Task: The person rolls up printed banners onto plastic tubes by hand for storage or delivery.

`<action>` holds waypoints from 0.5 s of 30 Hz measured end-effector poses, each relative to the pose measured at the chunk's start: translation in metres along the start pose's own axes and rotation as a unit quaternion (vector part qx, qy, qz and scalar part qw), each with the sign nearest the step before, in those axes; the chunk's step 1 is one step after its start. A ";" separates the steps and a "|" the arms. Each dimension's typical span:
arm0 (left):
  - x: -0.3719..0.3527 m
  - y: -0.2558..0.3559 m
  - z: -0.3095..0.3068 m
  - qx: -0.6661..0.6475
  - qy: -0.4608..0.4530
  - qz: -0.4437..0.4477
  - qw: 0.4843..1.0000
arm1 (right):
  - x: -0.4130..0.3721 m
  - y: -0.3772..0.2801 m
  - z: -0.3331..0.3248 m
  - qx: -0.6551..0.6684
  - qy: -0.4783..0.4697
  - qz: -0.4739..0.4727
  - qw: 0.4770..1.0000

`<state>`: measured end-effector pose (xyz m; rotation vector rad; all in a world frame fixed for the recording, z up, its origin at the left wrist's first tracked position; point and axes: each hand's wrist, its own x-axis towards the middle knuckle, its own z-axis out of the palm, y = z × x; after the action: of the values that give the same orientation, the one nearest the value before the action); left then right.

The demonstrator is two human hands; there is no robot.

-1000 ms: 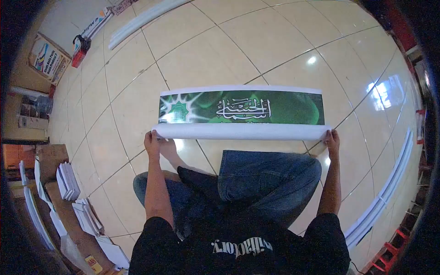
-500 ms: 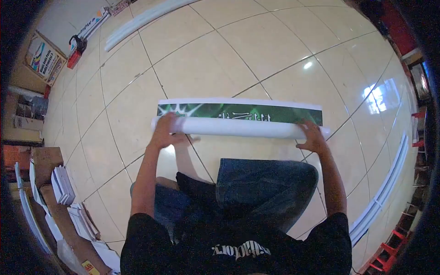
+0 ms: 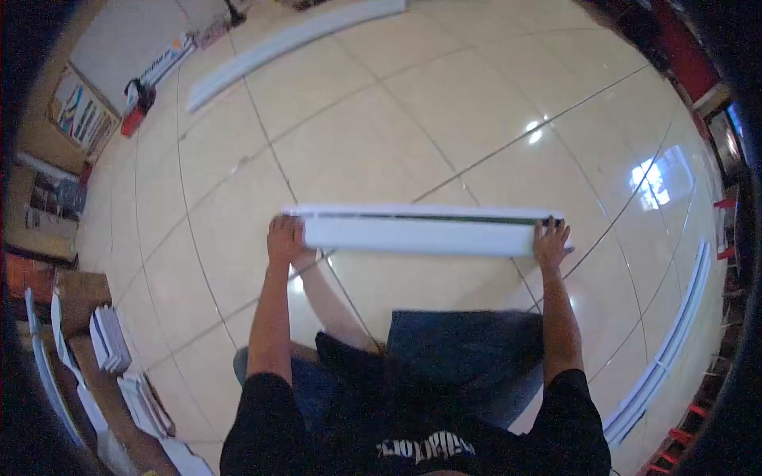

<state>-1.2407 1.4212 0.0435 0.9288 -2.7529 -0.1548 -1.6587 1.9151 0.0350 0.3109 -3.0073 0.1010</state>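
Observation:
A white banner roll (image 3: 421, 236) lies crosswise on the floor in front of my knees. Beyond it shows a thin strip of the banner's green printed face (image 3: 476, 219) with a white border. My left hand (image 3: 286, 239) rests on the roll's left end, fingers stretched forward over it. On the right end lies my right hand (image 3: 551, 241), its fingers spread across the top. Both palms touch the roll; the undersides of the hands are hidden.
Glossy tiles (image 3: 373, 143) surround the roll. A long white bundle (image 3: 294, 44) lies at the far left, with another white bundle (image 3: 663, 357) on the right. Cardboard (image 3: 83, 293) and stacked white pieces (image 3: 111, 337) stand at the left. Red stools (image 3: 683, 436) line the lower right.
The roll has taken up most of the green print, leaving a thin strip. My fingers have gone from curled round the ends to lying over the top. The view has tilted slightly.

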 end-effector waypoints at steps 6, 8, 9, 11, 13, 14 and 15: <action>-0.065 -0.006 -0.007 -0.057 0.175 -0.132 0.974 | 0.075 -0.014 0.025 0.227 0.022 -0.207 0.952; -0.081 -0.003 -0.004 -0.096 0.196 -0.209 0.953 | 0.065 -0.059 -0.007 0.165 0.036 -0.240 0.956; -0.090 0.003 0.002 -0.138 0.243 -0.260 0.924 | 0.048 -0.085 -0.028 0.075 -0.002 -0.211 0.975; -0.103 0.027 0.011 -0.162 0.287 -0.392 0.859 | 0.023 -0.124 0.007 0.128 -0.053 -0.148 0.979; -0.106 0.095 0.006 -0.090 0.217 -0.482 0.844 | -0.014 -0.164 0.021 0.185 -0.051 -0.148 0.970; -0.123 0.119 0.030 -0.121 0.239 -0.413 0.871 | -0.035 -0.181 0.016 0.206 -0.070 -0.186 0.958; -0.130 0.170 0.027 -0.398 0.197 -0.386 0.808 | -0.053 -0.195 0.006 0.229 -0.089 -0.222 0.944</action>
<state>-1.2465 1.6354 0.0233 1.4858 -1.5124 -1.0173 -1.5674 1.7349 0.0336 1.0818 -2.9561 0.7665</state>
